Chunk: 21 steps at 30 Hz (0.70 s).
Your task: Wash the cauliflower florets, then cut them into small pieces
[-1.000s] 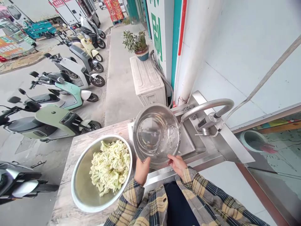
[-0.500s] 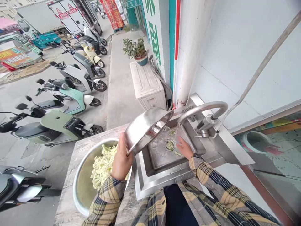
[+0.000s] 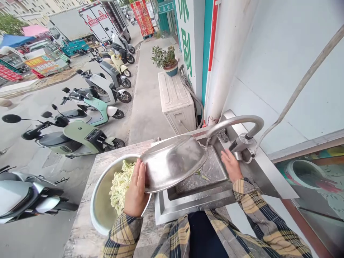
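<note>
My left hand [image 3: 136, 188] grips the rim of a steel basin [image 3: 173, 163], its fingers along the outside. The basin is tilted over the sink [image 3: 185, 211], its rounded underside facing up and its inside hidden. My right hand [image 3: 231, 165] is open, fingers extended, beside the base of the faucet [image 3: 242, 142]; whether it touches the handle I cannot tell. The spout's end is at the basin's far edge, with a little water there. A few green scraps [image 3: 204, 177] lie on the wet sink floor. Left of the basin stands a large bowl [image 3: 100, 200] of cauliflower florets [image 3: 119, 190].
The bowl stands on a wood-patterned table [image 3: 83, 215] against the sink. A steel scrubber [image 3: 222, 135] lies at the sink's back corner. Beyond are an outdoor unit [image 3: 177, 104] with a potted plant [image 3: 170, 66], a white pipe [image 3: 231, 57] and parked scooters [image 3: 80, 136].
My left hand has turned the basin further over, underside up and lower over the sink. My right hand has moved from under the running water rightward to the faucet base.
</note>
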Each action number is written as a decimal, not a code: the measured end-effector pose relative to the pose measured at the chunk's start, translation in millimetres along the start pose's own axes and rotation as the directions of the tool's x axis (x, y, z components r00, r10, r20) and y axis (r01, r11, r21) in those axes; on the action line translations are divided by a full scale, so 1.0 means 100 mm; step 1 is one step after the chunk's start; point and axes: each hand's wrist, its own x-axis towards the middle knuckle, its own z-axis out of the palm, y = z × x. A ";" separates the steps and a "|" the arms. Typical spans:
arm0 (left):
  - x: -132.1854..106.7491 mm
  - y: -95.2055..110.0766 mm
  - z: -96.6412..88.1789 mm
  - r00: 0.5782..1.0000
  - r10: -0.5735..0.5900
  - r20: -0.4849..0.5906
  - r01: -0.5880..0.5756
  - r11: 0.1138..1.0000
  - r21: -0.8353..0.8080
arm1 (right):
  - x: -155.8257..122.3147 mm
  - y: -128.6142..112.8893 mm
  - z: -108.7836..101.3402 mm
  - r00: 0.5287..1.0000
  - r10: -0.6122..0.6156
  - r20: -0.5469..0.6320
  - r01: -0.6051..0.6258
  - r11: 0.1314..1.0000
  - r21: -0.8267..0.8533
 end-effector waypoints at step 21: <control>-0.11 0.07 -0.20 0.934 -0.221 -0.280 0.236 0.971 0.022 | -0.32 -0.28 -0.49 0.994 0.082 -0.069 -0.082 0.997 0.004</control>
